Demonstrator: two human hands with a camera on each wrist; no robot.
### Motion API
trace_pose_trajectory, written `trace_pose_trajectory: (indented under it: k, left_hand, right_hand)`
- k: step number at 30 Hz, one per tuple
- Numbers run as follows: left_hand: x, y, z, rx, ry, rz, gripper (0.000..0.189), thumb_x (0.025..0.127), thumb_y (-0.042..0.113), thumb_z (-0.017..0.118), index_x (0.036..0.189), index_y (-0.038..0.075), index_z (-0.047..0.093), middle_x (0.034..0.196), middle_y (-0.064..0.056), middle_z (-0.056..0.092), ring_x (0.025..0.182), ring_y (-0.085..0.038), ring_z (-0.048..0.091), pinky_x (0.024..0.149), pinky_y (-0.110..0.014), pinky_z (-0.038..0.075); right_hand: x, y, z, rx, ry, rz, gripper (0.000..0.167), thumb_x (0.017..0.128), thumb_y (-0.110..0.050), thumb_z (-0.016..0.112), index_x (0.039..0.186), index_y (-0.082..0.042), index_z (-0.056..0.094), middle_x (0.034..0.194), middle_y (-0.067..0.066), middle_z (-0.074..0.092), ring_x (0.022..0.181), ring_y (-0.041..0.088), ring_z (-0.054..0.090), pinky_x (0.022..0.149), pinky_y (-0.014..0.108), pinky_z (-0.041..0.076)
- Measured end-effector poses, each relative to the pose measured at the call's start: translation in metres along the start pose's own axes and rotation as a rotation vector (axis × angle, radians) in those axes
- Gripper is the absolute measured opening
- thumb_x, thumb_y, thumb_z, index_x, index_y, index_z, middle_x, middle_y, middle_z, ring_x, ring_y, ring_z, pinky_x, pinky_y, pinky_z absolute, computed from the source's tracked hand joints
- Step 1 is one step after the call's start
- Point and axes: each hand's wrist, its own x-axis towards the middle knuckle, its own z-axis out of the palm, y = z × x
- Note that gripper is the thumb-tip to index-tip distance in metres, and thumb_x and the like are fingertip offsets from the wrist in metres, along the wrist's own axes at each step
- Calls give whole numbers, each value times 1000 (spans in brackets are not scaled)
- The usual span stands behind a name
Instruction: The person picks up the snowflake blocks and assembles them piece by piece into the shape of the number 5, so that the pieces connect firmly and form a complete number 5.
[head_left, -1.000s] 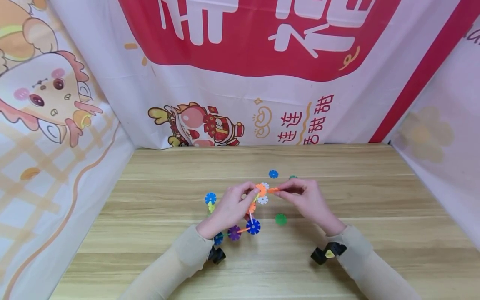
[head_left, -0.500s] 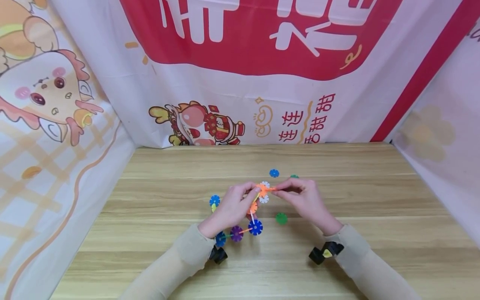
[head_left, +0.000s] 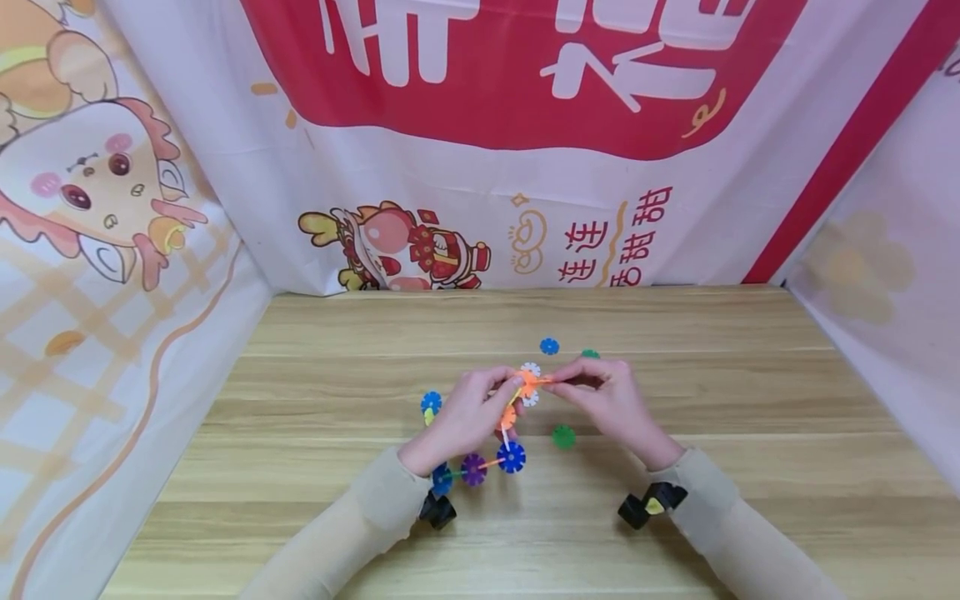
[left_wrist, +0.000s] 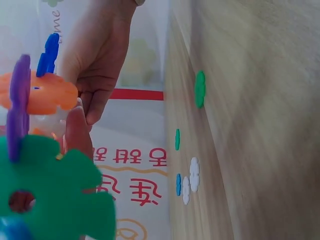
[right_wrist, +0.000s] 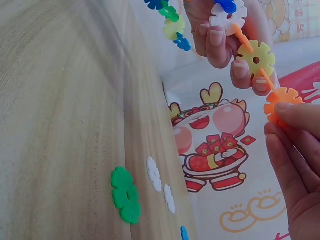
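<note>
In the head view my left hand point(head_left: 467, 415) holds a chain of slotted plastic snowflake discs above the table. At its end is an orange disc point(head_left: 528, 382), seen edge-on in the right wrist view beside a yellow disc point(right_wrist: 256, 60). My right hand point(head_left: 609, 402) pinches another orange disc point(right_wrist: 284, 103) between thumb and fingers, its edge meeting the first orange disc. From my left hand the chain hangs through a blue disc point(head_left: 512, 457) and a purple disc point(head_left: 474, 469), bending round to another blue disc point(head_left: 431, 403). Part of it is hidden behind the left hand.
Loose discs lie on the wooden table point(head_left: 750, 400): a green disc point(head_left: 564, 436) nearer me, a blue disc point(head_left: 550, 346), a second green disc point(head_left: 590, 354) and two white discs point(right_wrist: 154, 174) farther back. A printed cloth point(head_left: 480, 183) stands behind the table.
My left hand and the chain have shifted slightly right, and the gap between the two orange discs has narrowed. My right hand has stayed almost in place. The loose discs have not moved.
</note>
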Motion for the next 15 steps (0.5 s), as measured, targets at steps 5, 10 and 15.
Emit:
trace_pose_trajectory:
  k: [5,10,15]
  left_hand:
    - [-1,2,-5,49,14,11,30,111,29,45,127,10,62,91,-4,68,64,-24,70,56,-42,58]
    - [-2,2,-8,111,40,35,28,111,29,45,124,12,65,87,-2,68,61,-24,66,46,-26,44]
    - [-2,1,-9,96,32,36,25,111,26,46,119,12,65,90,-7,68,62,-24,67,45,-24,43]
  right_hand:
    - [6,2,-1,-54,-52,98,19,89,-23,82,107,-17,79,103,-4,75,93,17,71,82,32,58]
    - [15,22,3,-145,-144,174,27,87,-22,84,111,-14,77,105,-2,74,90,14,70,79,29,59]
    - [21,41,12,-299,-236,218,27,86,-18,86,110,-12,77,95,-1,73,82,12,67,73,28,58]
